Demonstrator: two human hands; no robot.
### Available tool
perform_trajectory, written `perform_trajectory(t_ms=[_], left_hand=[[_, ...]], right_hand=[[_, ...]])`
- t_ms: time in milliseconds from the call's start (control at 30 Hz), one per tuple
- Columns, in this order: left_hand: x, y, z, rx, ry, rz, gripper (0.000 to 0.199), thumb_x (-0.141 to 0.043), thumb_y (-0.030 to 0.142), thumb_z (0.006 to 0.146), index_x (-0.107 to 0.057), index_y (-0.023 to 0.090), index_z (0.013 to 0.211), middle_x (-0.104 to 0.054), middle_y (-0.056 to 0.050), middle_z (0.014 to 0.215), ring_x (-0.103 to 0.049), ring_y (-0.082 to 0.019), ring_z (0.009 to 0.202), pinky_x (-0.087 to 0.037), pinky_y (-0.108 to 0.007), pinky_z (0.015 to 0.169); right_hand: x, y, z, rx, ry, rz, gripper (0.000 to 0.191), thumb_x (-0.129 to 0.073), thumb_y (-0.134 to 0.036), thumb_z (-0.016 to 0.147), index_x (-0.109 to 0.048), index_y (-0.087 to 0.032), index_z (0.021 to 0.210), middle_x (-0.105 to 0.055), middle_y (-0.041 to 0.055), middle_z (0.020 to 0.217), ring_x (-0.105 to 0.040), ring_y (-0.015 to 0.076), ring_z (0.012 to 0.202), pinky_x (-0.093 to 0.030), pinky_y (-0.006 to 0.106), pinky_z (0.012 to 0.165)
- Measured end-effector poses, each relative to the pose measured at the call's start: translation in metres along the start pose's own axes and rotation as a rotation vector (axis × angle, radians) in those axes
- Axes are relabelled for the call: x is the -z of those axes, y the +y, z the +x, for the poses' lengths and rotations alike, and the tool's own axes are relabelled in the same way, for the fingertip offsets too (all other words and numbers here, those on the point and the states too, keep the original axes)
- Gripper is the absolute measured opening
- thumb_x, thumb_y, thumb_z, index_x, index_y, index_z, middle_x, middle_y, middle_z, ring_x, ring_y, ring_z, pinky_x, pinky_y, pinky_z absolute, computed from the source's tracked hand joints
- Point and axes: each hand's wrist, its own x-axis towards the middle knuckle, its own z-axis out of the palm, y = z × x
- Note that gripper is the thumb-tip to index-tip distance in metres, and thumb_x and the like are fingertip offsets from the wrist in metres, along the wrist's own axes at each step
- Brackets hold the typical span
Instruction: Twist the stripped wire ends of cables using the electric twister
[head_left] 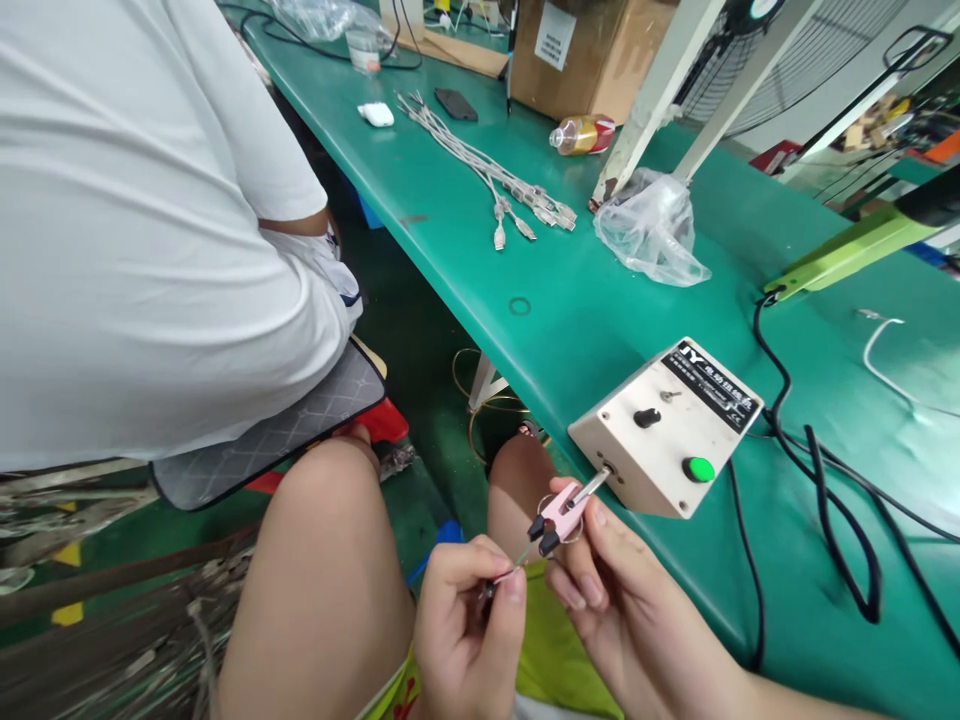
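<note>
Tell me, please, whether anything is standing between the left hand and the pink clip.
Nothing visible stands between the left hand and the pink clip; only the thin wire pinched in that hand shows in the gap. The right hand holds the clip nearer its other end, outside this gap.

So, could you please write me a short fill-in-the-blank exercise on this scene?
1. The right hand grips a clip whose body is coloured ____.
2. The left hand pinches a thin wire near the clip's ____ tips.
3. The big round button on the beige box is ____.
4. The bottle lies on its ____ on the table.

Missing words: pink; black; green; side.
</note>
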Motion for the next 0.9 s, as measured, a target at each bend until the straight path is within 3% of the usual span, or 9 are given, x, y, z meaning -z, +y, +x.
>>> perform_trajectory(t_ms=[467,900], left_hand=[[0.001,0.001,0.009,-0.004,-0.005,0.103,0.008,-0.062,0.019,0.111,-0.062,0.025,0.105,-0.058,0.004,0.078,-0.054,-0.009,0.059,-0.049,-0.015,0.054],[0.002,0.004,0.013,-0.108,0.013,0.144,0.006,-0.068,0.016,0.106,-0.068,0.022,0.104,-0.065,0.001,0.078,-0.063,-0.011,0.064,-0.054,-0.015,0.058]], right_hand=[[0.004,0.001,0.000,-0.009,0.022,-0.041,0.038,-0.079,-0.049,0.103,-0.084,-0.017,0.124,-0.045,-0.0041,0.060,-0.029,0.0155,0.066,-0.045,0.024,0.068],[0.006,0.004,0.000,-0.031,0.045,0.013,0.040,-0.085,-0.048,0.099,-0.083,-0.018,0.126,-0.048,-0.0057,0.059,-0.025,0.0137,0.060,-0.041,0.024,0.060]])
